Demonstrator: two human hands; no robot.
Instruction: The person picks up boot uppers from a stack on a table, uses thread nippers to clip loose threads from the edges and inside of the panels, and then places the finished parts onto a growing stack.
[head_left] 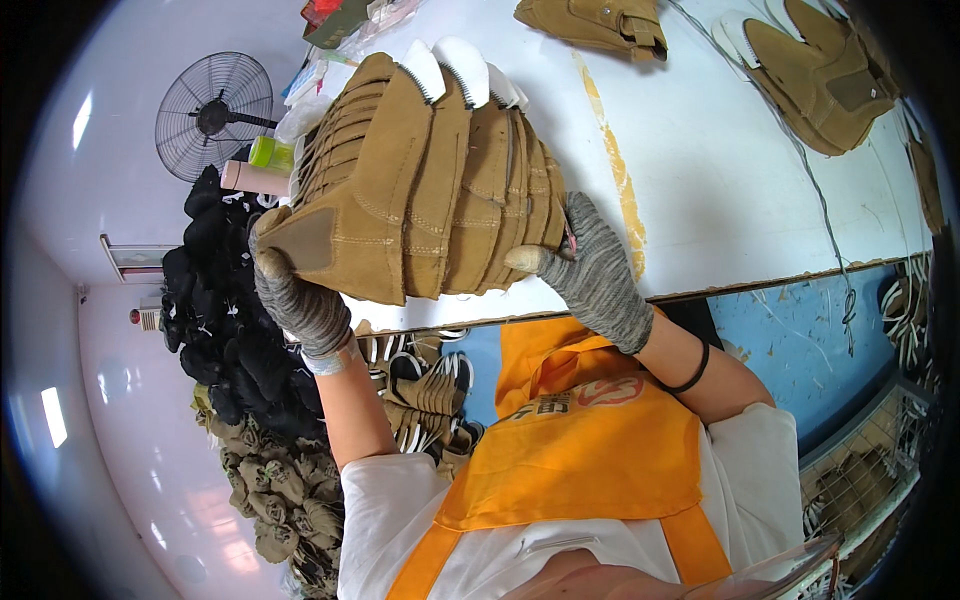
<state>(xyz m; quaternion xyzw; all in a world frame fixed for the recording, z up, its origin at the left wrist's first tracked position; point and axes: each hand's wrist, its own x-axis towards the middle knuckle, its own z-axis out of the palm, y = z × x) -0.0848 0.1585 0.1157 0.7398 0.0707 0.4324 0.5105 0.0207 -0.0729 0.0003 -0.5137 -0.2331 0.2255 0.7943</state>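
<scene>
A thick stack of tan suede shoe uppers (385,215), with white linings showing at the top, is held between my two hands over the white table. My left hand (298,290), in a grey knit glove, grips the stack's lower left end, thumb in front. On the right side my right hand (592,275), gloved alike, clasps the stack with its thumb on the front; its other fingers are partly hidden behind the uppers.
More tan uppers (825,85) lie at the table's (700,200) far right, another bundle (600,25) at the back. A grey cord (800,150) crosses the surface. Left are a fan (213,117), a pink bottle (255,178) and heaped black pieces (235,330). A wire crate (870,465) stands lower right.
</scene>
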